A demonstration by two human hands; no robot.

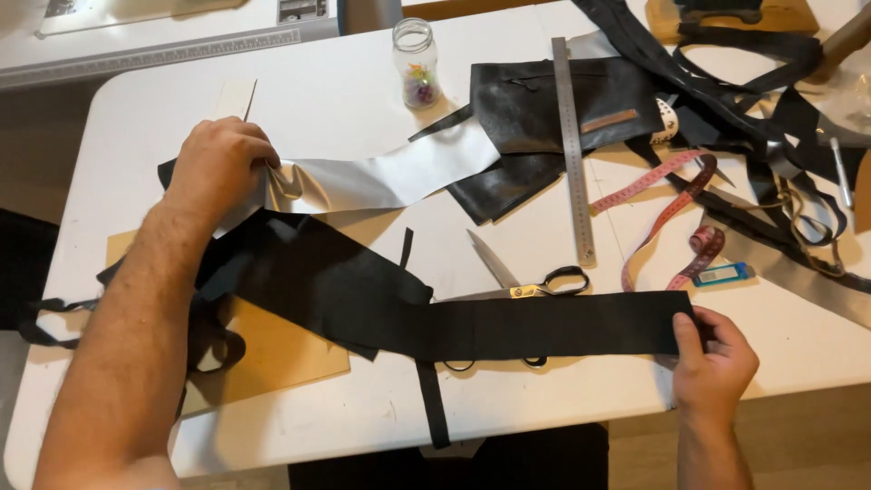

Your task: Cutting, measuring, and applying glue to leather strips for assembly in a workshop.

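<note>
A long black fabric strip (544,327) is laid flat along the near edge of the white counter (345,100). Its right end is pinched by the right hand (712,363), with the thumb on top and the fingers tucked under the cloth, so this grip is closed on the strip. The strip's left end is joined to a wider black fabric piece (299,272) that is spread toward the counter's left edge, partly over a tan cardboard sheet (281,349).

A silvery grey strip (381,177) is held by the left hand (218,168) near the left edge of the counter; the fingers are curled around its crumpled left end, so this grip is closed on it. From there the grey strip is stretched toward the middle of the counter, where its far end is laid against a black leather piece (535,109).

A pair of scissors (526,281) is seen just behind the black strip, blades pointed toward the far left. A steel ruler (572,145) is laid across the leather piece, running from the far edge toward the near one. A pink measuring tape (671,213) is coiled to the right of the ruler, with a small blue object (723,273) just beside it. A small glass jar (416,63) is stood upright near the far edge. Black straps (753,82) are heaped at the far right corner.
</note>
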